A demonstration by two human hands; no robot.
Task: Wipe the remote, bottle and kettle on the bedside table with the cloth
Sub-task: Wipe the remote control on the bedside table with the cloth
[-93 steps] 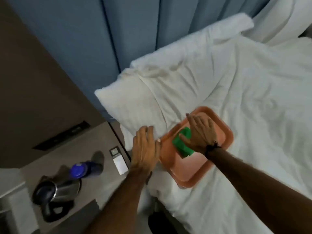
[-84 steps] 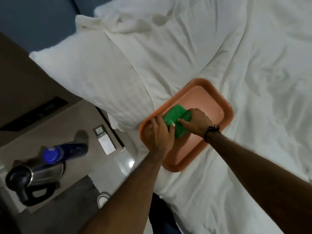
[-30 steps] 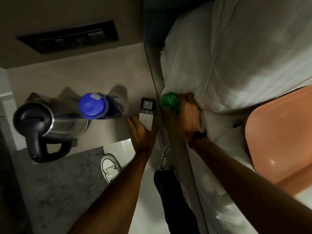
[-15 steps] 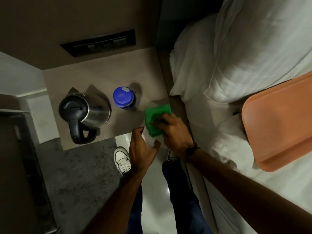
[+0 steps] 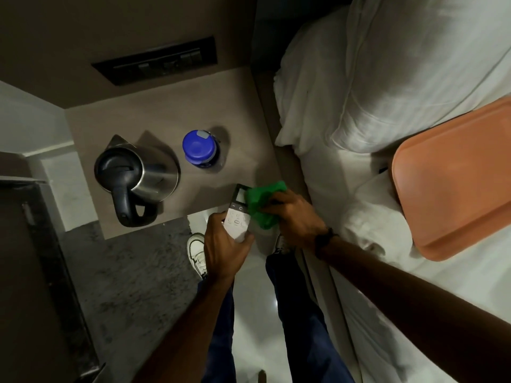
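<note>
My left hand [image 5: 225, 248] grips the lower end of a white remote [image 5: 237, 214], held over the front right corner of the bedside table [image 5: 154, 117]. My right hand [image 5: 296, 217] holds a bunched green cloth [image 5: 261, 203] pressed against the remote's right side. A bottle with a blue cap [image 5: 198, 147] stands upright in the middle of the table. To its left sits a steel kettle [image 5: 137, 176] with a black lid and handle.
A dark switch panel [image 5: 157, 62] is set in the wall behind the table. The bed with white pillows [image 5: 387, 78] lies to the right, with an orange tray [image 5: 453, 178] on it. My legs and white shoes [image 5: 197, 251] stand on the floor below.
I took the cloth from the tray and turned to the table. My left hand lifted the remote. In the last half second the cloth slid right, uncovering the remote's face.
</note>
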